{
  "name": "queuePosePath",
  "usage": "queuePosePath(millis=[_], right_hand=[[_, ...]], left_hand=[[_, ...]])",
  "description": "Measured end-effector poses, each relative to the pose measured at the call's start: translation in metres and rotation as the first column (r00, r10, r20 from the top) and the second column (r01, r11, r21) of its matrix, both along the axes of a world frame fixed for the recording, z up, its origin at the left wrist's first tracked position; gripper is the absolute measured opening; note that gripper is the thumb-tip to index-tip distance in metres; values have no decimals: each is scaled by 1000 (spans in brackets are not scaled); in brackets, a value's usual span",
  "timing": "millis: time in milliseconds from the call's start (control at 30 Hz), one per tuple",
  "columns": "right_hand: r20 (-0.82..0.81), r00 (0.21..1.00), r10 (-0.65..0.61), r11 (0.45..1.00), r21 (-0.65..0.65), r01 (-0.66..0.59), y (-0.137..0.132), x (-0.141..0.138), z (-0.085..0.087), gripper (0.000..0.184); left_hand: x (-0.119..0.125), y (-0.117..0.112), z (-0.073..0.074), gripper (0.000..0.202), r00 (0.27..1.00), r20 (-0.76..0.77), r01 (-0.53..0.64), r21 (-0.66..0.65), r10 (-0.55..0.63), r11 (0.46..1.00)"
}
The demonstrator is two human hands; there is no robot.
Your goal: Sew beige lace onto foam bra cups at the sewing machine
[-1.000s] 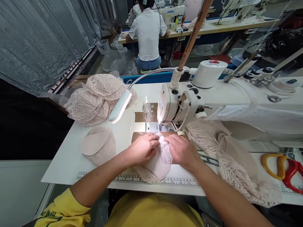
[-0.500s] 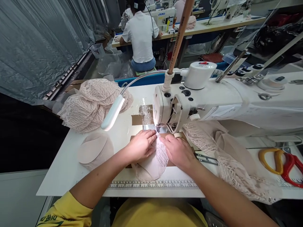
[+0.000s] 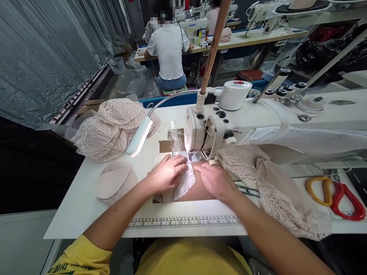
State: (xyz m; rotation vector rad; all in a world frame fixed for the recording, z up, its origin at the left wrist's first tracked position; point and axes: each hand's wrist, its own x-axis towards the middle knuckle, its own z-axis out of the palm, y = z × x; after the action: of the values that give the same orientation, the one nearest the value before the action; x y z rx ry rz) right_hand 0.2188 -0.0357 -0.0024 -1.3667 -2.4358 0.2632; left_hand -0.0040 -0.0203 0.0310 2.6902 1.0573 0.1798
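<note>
Pale lace piece (image 3: 187,179) has been swung left, clear of the ruler (image 3: 183,223) on the counter (image 3: 76,200), and is pressed under the left fingers (image 3: 178,168), with the right fingers (image 3: 205,170) bunched just beside it (any pinch honestly can't be told), its far end up at the sewing machine (image 3: 194,130), so sewing's probably further along.

Sewing workshop (several sewing machines (image 3: 259,112))

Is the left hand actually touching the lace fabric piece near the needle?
Touching. The head view shows the left hand resting on the lace fabric piece, its fingers covering part of it.
</note>
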Motion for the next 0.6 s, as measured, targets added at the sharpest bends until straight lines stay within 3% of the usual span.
queuePosePath(millis=[200,433,500,600], right_hand=[[-89,996,-10,996,-90,2,-3,6,7,33],[27,993,111,975,-196,-104,-15,8,42,27],[25,986,164,970,-187,-157,-20,5,42,28],[114,972,204,971,-146,-187,-29,-1,31,33]], left_hand=[[9,-26,-1,16,994,54,-100,67,97,993],[14,-28,-17,19,988,48,-150,114,145,982],[13,-27,-19,17,985,91,-157,98,148,983],[9,-27,-20,15,974,156,-175,43,166,984]])
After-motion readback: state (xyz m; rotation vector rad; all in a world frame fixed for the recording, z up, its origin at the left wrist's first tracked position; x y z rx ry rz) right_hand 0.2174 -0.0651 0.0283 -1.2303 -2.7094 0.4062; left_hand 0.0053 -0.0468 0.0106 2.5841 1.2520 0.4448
